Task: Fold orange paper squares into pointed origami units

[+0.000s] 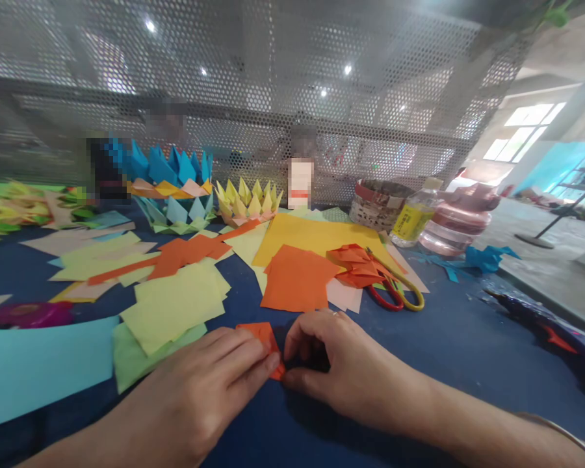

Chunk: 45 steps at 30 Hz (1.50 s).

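A small folded orange paper piece (263,338) lies on the dark blue table (458,344) near its front edge. My left hand (199,383) presses it down with fingers laid over it, the fingertips at its right corner. My right hand (341,364) is curled, its thumb and fingers pinching the same piece from the right side. Just beyond lies a stack of orange paper squares (297,279) and a pile of folded orange pieces (358,263).
Yellow-green paper squares (175,305) and a light blue sheet (34,364) lie at left. Scissors with red and yellow handles (400,296) sit right of the orange squares. Folded paper crowns (175,188), a woven basket (377,201), a bottle (414,218) and a glue gun (550,325) stand around.
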Motion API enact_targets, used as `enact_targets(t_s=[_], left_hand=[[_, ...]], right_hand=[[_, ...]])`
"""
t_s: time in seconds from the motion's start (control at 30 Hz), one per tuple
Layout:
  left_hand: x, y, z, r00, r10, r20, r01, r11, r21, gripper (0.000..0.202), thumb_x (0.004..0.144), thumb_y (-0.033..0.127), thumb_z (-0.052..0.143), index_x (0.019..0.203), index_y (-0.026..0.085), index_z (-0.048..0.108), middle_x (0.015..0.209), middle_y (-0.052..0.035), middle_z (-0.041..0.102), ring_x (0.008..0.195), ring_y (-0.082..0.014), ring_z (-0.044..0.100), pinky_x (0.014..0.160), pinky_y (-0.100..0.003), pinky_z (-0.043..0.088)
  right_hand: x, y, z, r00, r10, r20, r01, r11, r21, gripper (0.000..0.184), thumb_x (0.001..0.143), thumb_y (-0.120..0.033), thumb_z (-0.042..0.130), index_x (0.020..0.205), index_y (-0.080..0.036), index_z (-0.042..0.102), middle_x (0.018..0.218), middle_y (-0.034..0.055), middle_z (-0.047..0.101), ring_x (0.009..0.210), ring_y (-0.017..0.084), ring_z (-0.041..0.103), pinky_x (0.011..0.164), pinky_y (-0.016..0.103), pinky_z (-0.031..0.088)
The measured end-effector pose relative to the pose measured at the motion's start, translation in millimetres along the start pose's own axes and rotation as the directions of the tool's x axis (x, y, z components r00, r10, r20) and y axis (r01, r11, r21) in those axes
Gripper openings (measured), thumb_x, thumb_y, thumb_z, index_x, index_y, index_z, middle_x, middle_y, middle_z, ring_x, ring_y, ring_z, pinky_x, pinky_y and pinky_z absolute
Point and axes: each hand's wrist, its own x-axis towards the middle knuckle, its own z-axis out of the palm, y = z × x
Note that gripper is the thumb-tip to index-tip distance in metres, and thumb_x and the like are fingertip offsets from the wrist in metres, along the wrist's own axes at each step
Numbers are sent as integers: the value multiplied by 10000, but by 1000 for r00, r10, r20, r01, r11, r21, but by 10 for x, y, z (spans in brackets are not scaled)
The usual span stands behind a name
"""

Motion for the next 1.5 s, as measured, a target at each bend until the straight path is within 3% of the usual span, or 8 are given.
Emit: enact_targets(t_s=[0.23, 0.33, 0.4, 0.7, 0.87, 0.97, 1.2, 1.5], left_hand=[[5, 67, 59, 999, 2, -48, 1, 998, 59, 375, 1034, 64, 360, 1217, 151, 676, 1028, -72, 765, 937, -210, 680, 823, -322, 525], [27, 72, 56, 987, -47, -154, 61, 994, 86, 438, 1038, 24, 280, 1153, 171, 676, 971, -56, 772, 890, -210, 683, 789, -341, 509], [42, 58, 31, 998, 24, -49, -21, 998, 63, 411, 1050, 37, 314, 1212, 163, 671, 1003, -48, 782, 903, -196, 702, 806, -324, 527], [12, 22, -50, 1000, 24, 8, -24, 998, 64, 399, 1024, 39, 344, 1248, 144, 658, 1045, -74, 797, 914, -208, 737, 798, -317, 579], [-198, 177, 159, 983, -118, -141, 126, 991, 46, 471, 988, 49, 368, 1307, 190, 684, 1150, -48, 803, 1057, -197, 744, 1038, -325, 572], [-372, 271, 273, 977, -159, -141, 170, 983, 68, 610, 960, 43, 387, 1521, 196, 569, 1325, -41, 771, 1202, -187, 730, 1133, -304, 533], [-419, 160, 236, 1000, -3, -24, 6, 987, 161, 628, 928, 31, 434, 1524, 167, 575, 1511, -19, 670, 1351, -150, 666, 1242, -252, 429], [-396, 173, 166, 996, -87, -11, 87, 972, 217, 609, 931, 33, 434, 1480, 239, 598, 1521, -19, 661, 1501, -183, 535, 1384, -460, 106]], right_hand=[[31, 1, -60, 996, 42, 78, -47, 997, 60, 170, 762, -75, 795, 859, -186, 711, 733, -58, 649, 647, 97, 554, 615, 203, 424], [55, -12, -120, 987, 70, 145, -88, 988, 124, 228, 775, -3, 733, 906, -188, 705, 710, -78, 624, 629, 86, 539, 597, 188, 423], [65, -24, -128, 984, 93, 151, -114, 984, 134, 157, 838, -33, 703, 877, -185, 700, 678, -80, 597, 610, 84, 519, 577, 192, 405], [17, -7, 91, 997, 43, -71, -49, 996, -74, 223, 778, -183, 906, 781, -193, 683, 691, -72, 607, 639, 105, 512, 645, 257, 348], [34, 0, 73, 998, 28, -64, -33, 995, -89, 209, 798, -209, 892, 799, -199, 684, 722, -63, 626, 672, 116, 533, 682, 271, 351], [36, -13, 65, 997, 37, -68, -45, 992, -114, 220, 793, -211, 894, 793, -201, 674, 769, -50, 646, 724, 132, 551, 721, 285, 363], [11, -24, 91, 996, 61, -71, -69, 991, -113, 222, 785, -192, 880, 789, -209, 658, 790, -46, 655, 742, 145, 554, 761, 305, 383], [11, 30, 103, 997, 35, -75, -44, 992, -121, 234, 778, -168, 879, 802, -215, 651, 797, -51, 649, 751, 148, 553, 754, 302, 386]])
